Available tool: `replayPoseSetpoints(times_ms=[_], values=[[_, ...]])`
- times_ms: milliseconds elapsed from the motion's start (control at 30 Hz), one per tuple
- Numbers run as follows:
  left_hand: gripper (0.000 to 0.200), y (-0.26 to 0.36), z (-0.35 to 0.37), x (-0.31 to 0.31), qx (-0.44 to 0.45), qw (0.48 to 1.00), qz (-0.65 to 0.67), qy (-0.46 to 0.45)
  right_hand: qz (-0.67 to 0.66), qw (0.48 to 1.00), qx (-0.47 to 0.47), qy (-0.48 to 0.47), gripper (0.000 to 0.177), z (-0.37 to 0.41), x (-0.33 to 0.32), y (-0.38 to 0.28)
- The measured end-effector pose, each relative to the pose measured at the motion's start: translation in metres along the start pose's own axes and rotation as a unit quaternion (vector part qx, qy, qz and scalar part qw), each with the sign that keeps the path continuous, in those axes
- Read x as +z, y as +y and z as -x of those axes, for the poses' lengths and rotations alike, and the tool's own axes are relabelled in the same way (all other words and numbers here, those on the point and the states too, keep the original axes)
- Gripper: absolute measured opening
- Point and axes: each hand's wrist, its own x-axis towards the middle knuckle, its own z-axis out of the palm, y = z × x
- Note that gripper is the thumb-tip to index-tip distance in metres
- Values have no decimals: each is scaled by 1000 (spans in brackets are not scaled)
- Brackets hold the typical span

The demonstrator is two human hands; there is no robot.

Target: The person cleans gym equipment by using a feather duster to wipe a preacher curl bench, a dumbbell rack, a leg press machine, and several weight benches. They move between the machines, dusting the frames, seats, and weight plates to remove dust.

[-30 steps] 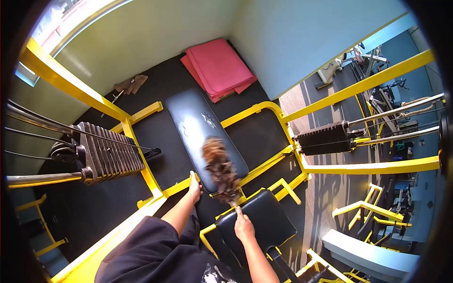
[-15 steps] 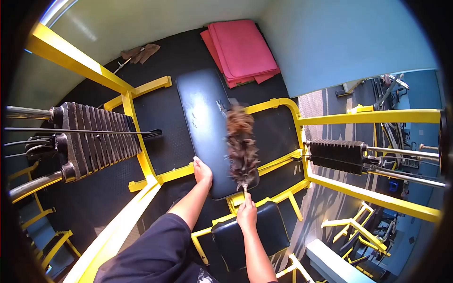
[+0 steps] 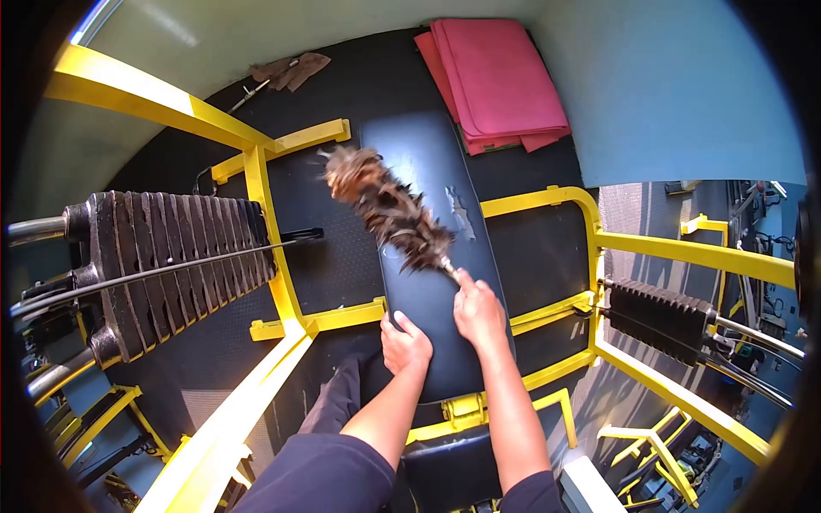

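In my right hand (image 3: 479, 312) is the thin handle of a feather duster (image 3: 398, 214); the fingers are closed round it. Brown and dark feathers slant up and left from the hand, over the left side of a black padded bench (image 3: 445, 342). The duster's far tip is slightly blurred. Against the bench's left edge rests my left hand (image 3: 405, 344), its thumb apart from the fingers and some fingertips hard to make out. Right of the duster, the bench cover has a torn, pale patch (image 3: 460, 212).
Yellow frame bars (image 3: 282, 239) surround the bench. Weight stacks stand at left (image 3: 180, 265) and right (image 3: 658, 316). Folded pink mats (image 3: 500, 81) lie by the far wall, and a brown cloth (image 3: 295, 70) lies at the far left. A black seat pad (image 3: 449, 470) is nearest me.
The duster has swung from the bench's right side to its left, now tilting leftward. My left hand stays at the bench's left edge. The view has shifted, bringing the bench closer.
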Motion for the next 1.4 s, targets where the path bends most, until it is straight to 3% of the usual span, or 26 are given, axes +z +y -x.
replayPoseSetpoints(times_ms=[133,200,233,433,533,633,700,733,867,967,1033,1167,1200,1267,1400], values=[[52,6,1,-2,-8,1000,-8,0,-44,996,40,58,44,-80,24,-8],[52,9,2,-5,-10,1000,-11,-11,-23,1000,-1,-18,41,-105,14,-21],[52,8,1,-4,-6,1000,-7,-7,4,1000,-16,-11,39,-117,7,-27],[51,4,-3,-2,0,1000,7,1,5,994,102,48,36,-196,-10,-28],[49,4,-3,-2,-7,1000,10,-5,39,997,-64,-34,33,-193,-18,-52],[49,5,-4,-3,-1,1000,14,-6,104,993,-45,-11,33,-186,-21,-60],[50,3,-5,-2,10,1000,11,-3,106,987,101,62,34,-193,-16,-43],[50,3,-5,-3,9,1000,11,-10,96,986,131,44,34,-191,-21,-35],[50,4,-3,-2,9,1000,15,5,84,986,105,94,32,-127,-41,-5],[51,4,-2,-5,-1,1000,16,-8,59,979,192,41,30,-50,-45,41],[52,0,-5,1,10,1000,27,7,93,961,255,-56,30,23,-49,56],[57,0,1,-2,21,999,38,8,-11,962,250,109,35,187,-39,64],[57,-1,0,-3,11,999,35,-5,-11,965,243,102,37,213,-42,51],[58,-5,-1,-2,5,999,45,-22,-77,978,137,137,40,264,-21,44],[56,-26,-18,6,28,988,108,-105,-79,971,195,112,39,320,-14,8]])
